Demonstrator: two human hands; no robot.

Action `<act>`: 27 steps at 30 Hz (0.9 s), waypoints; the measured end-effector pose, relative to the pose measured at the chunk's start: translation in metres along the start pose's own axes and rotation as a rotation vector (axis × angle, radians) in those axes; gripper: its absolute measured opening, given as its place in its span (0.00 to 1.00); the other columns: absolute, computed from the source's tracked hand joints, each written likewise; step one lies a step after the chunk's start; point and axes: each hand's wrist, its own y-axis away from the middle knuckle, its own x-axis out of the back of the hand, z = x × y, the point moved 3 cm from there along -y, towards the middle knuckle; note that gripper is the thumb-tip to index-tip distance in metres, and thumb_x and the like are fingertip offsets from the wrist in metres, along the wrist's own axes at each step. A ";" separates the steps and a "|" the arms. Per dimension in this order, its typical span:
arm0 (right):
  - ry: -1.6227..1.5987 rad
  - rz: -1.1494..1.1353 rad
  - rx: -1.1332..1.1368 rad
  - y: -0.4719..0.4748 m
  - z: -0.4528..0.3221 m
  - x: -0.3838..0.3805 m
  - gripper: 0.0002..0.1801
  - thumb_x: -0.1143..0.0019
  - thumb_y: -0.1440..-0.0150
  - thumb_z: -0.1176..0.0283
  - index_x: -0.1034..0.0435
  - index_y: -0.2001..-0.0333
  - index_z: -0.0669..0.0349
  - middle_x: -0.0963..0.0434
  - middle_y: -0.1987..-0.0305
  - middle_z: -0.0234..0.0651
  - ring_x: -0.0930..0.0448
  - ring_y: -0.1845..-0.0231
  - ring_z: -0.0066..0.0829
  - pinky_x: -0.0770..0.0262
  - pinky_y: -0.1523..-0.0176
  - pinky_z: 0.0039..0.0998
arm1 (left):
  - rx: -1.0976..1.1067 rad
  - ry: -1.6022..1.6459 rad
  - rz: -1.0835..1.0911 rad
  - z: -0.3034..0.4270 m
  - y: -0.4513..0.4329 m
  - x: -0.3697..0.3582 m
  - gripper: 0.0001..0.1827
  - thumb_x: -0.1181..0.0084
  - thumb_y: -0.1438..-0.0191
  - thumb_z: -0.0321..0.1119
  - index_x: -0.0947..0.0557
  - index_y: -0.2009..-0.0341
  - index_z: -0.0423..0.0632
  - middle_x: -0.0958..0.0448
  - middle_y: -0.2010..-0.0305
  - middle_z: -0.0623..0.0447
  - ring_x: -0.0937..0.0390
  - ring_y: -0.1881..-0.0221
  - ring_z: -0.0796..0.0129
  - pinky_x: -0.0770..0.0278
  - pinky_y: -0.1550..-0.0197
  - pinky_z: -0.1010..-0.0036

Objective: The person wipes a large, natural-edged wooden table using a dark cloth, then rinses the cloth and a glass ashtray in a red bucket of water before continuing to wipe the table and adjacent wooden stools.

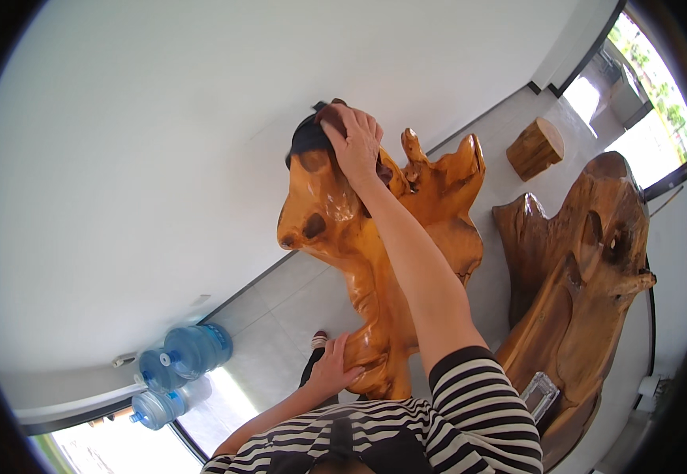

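A large glossy carved root-wood piece, orange-brown with knobs and hollows, stands right before me. My right hand reaches to its far upper end, with the fingers closed around something dark reddish-brown that is mostly hidden; I cannot tell if it is a cloth or part of the wood. Black fabric hangs over the top knob beside that hand. My left hand rests on a rounded lower lobe of the wood, near my body, its fingers apart.
A darker root-wood table stands to the right, bearing a clear ornate tray. Beyond it is a wood stump stool. Several blue water jugs lie by the white wall at the lower left.
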 end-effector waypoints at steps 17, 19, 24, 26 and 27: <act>-0.057 0.171 -0.900 0.275 0.171 0.002 0.25 0.54 0.44 0.75 0.41 0.43 0.69 0.41 0.38 0.52 0.40 0.37 0.44 0.44 0.36 0.35 | 0.012 0.092 -0.130 -0.013 -0.019 -0.008 0.46 0.35 0.57 0.39 0.46 0.37 0.50 0.39 0.44 0.39 0.35 0.44 0.42 0.30 0.48 0.58; -0.314 0.134 -1.224 0.301 0.187 0.008 0.25 0.55 0.48 0.78 0.38 0.45 0.69 0.33 0.44 0.48 0.32 0.45 0.40 0.38 0.40 0.32 | 0.047 0.101 -0.124 -0.004 -0.015 0.005 0.46 0.34 0.57 0.39 0.46 0.37 0.49 0.39 0.44 0.39 0.35 0.44 0.43 0.30 0.48 0.59; -0.794 0.314 -1.179 0.209 0.162 0.042 0.19 0.53 0.51 0.80 0.31 0.52 0.66 0.27 0.59 0.41 0.26 0.60 0.35 0.30 0.54 0.33 | 0.152 0.101 -0.106 0.007 -0.011 0.027 0.47 0.33 0.58 0.37 0.46 0.37 0.48 0.39 0.44 0.39 0.34 0.44 0.44 0.31 0.47 0.60; -0.388 0.214 -0.620 0.137 0.164 0.071 0.20 0.53 0.52 0.80 0.32 0.52 0.67 0.30 0.51 0.50 0.30 0.49 0.42 0.32 0.48 0.35 | 0.173 0.115 -0.127 0.016 -0.014 0.026 0.47 0.33 0.58 0.36 0.46 0.37 0.48 0.39 0.44 0.39 0.34 0.44 0.44 0.31 0.46 0.61; -0.033 0.177 -0.368 0.121 0.184 0.079 0.21 0.53 0.50 0.79 0.34 0.50 0.69 0.35 0.44 0.51 0.33 0.44 0.50 0.35 0.41 0.39 | 0.172 0.125 -0.154 0.024 -0.017 0.023 0.47 0.33 0.59 0.36 0.46 0.37 0.47 0.39 0.44 0.39 0.34 0.44 0.44 0.31 0.46 0.61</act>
